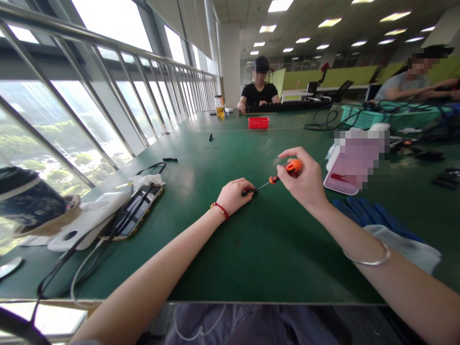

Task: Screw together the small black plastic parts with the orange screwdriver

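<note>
My left hand (235, 195) is closed on a small black part (250, 191) just above or on the green table; its kind is too small to make out. In my right hand (304, 179) is a screwdriver (275, 180) with an orange and black handle. The thumb lies along the handle, while the index finger curves above it. The thin metal shaft slants down to the left, its tip at or very near the black part. Part of the handle is hidden in the palm.
Right of my right hand lie a phone (354, 165) and blue gloves (373, 218). A red tray (258, 123) and teal basket (395, 117) stand farther back on the table (215, 258). Left are cables, another phone (138, 211) and a cup (32, 199). Two people sit beyond.
</note>
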Tool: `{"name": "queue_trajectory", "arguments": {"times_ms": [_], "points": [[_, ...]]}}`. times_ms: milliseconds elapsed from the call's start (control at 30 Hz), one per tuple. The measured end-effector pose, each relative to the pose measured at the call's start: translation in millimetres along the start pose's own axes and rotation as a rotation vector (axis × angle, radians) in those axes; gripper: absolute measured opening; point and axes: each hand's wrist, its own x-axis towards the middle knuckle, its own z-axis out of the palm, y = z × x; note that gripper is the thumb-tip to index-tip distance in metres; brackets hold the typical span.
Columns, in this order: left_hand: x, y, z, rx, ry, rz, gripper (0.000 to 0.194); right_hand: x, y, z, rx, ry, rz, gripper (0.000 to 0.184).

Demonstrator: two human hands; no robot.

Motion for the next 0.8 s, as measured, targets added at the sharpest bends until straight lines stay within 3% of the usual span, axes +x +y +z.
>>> {"name": "queue_trajectory", "arguments": {"times_ms": [67,300,400,467,567,633,733,800], "points": [[0.0,-0.1,0.0,-0.004,0.0,-0.001,0.017,0.1,1.1,0.4,0.028,-0.013,0.009,0.032],[0.2,-1.1,0.5,0.004,-0.001,0.006,0.017,0.7,0.3,-0.3,0.004,0.022,-0.002,0.013],[0.2,-1.2,0.6,0.0,0.0,0.003,0.017,0.5,0.4,-0.4,0.024,-0.009,0.018,0.028],[0.3,-1.2,0.7,-0.008,0.001,0.01,0.017,0.6,0.5,-0.4,-0.006,0.003,0.044,0.021],[0.3,-1.2,0.7,-0.008,0.0,0.014,0.017,0.8,0.3,-0.8,-0.011,0.007,0.014,0.025],[0.3,-1.0,0.5,-0.005,-0.001,0.007,0.017,0.6,-0.1,-1.0,0.028,-0.012,-0.012,0.012],[0.3,-0.6,0.3,-0.003,-0.002,0.004,0.017,0.1,-0.6,-0.9,0.05,-0.014,-0.001,0.033],[0.2,-0.3,0.2,-0.003,-0.001,0.007,0.017,0.0,-0.4,-0.4,0.01,0.002,0.023,0.024]]}}
